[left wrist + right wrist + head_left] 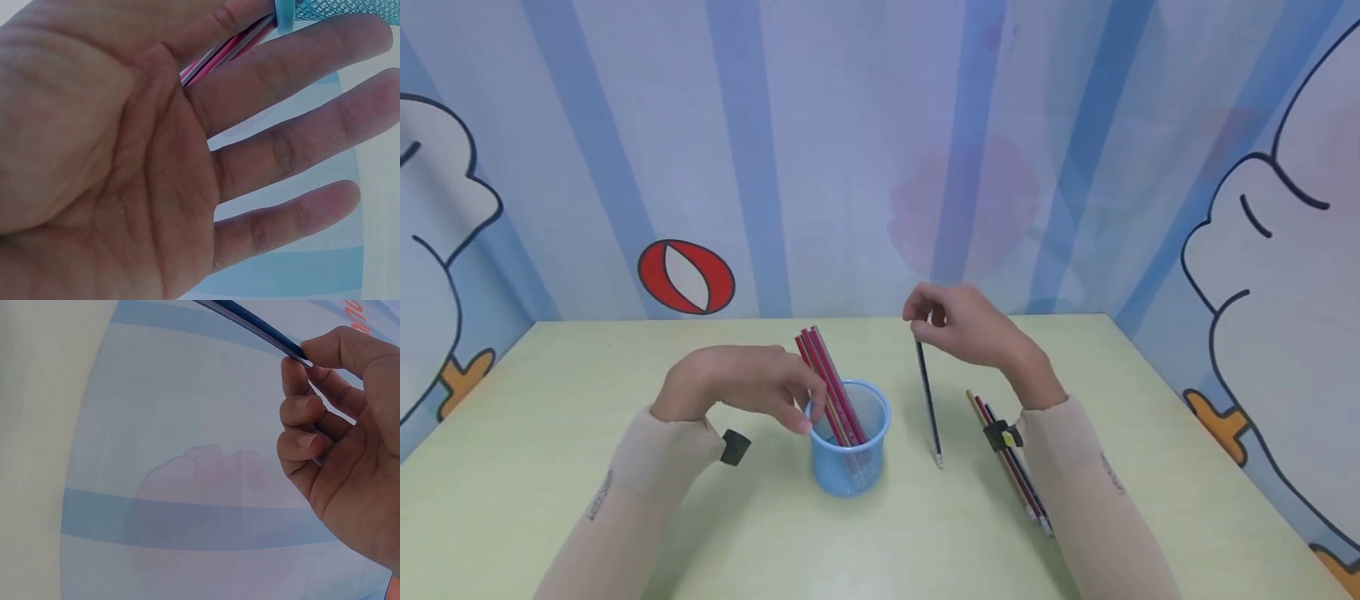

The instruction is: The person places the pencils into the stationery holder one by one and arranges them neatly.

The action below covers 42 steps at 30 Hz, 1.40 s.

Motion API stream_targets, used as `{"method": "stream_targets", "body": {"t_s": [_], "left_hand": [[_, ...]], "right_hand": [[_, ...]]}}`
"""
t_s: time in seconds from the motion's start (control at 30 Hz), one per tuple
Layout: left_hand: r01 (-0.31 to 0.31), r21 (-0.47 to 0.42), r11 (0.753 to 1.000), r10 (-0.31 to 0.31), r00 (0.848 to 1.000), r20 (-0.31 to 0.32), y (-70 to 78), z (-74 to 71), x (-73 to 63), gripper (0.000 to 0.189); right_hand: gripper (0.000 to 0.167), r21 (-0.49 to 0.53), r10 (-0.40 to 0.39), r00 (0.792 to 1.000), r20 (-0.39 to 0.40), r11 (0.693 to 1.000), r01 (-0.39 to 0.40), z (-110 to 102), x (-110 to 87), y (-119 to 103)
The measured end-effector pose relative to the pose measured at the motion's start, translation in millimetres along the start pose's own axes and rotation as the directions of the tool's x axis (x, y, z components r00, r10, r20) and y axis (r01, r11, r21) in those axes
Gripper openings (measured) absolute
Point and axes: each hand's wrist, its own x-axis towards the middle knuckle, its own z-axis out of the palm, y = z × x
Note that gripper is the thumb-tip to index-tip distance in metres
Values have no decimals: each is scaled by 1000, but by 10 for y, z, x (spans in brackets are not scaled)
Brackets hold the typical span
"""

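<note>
A blue mesh pencil cup (847, 468) stands upright on the table, with several pinkish-red pencils (837, 383) leaning left inside it. My left hand (752, 379) is at the cup's left rim, thumb and index finger pinching it. In the left wrist view the other fingers (281, 147) extend straight beside the cup rim (285, 14). Right of the cup, my right hand (966, 321) pinches a dark pencil (929, 400) by its upper end between thumb and fingertips. That pencil hangs nearly vertical, its white-tipped end low, close over the table.
Several more pencils (1011, 471) lie on the table (760, 542) at the right, partly under the right forearm and its wrist camera (1000, 435). A printed backdrop (850, 167) with blue stripes rises behind the table's far edge.
</note>
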Motion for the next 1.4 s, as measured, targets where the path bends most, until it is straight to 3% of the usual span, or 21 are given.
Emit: {"method": "stream_targets", "body": {"t_s": [0.23, 0.4, 0.53, 0.67, 0.87, 1.0, 1.07, 1.13, 1.23, 1.4], "left_hand": [[10, -7, 1000, -10, 1000, 1, 2, 12, 20, 8], [5, 1, 1000, -6, 1000, 6, 5, 12, 41, 9], [1, 7, 1000, -1, 1000, 9, 11, -7, 41, 8], [5, 5, 1000, -5, 1000, 7, 15, -17, 37, 8], [25, -9, 1000, -25, 1000, -4, 6, 7, 37, 9], [31, 2, 1000, -31, 1000, 0, 7, 1, 36, 9], [36, 10, 999, -36, 999, 1, 15, -10, 31, 9], [47, 6, 999, -47, 999, -1, 18, -13, 28, 9], [52, -4, 999, -52, 999, -6, 17, -10, 25, 9], [26, -20, 999, -26, 1000, -3, 1, 6, 26, 9]], "right_hand": [[11, 8, -33, 991, -127, 999, 35, -73, -56, -52], [10, 3, -108, 960, -258, 994, 113, -149, -108, -119], [8, -17, -193, 900, -392, 979, 202, -200, -134, -201], [9, -32, -279, 814, -510, 951, 306, -230, -155, -294], [9, -49, -382, 716, -584, 897, 439, -251, -186, -407], [10, -75, -422, 671, -609, 873, 481, -249, -189, -484], [10, -90, -445, 667, -598, 864, 496, -227, -173, -516], [10, -101, -468, 677, -568, 856, 507, -183, -147, -547], [8, -97, -484, 710, -511, 853, 512, -70, -88, -567], [10, -79, -470, 782, -410, 872, 483, 155, -2, -541]]}}
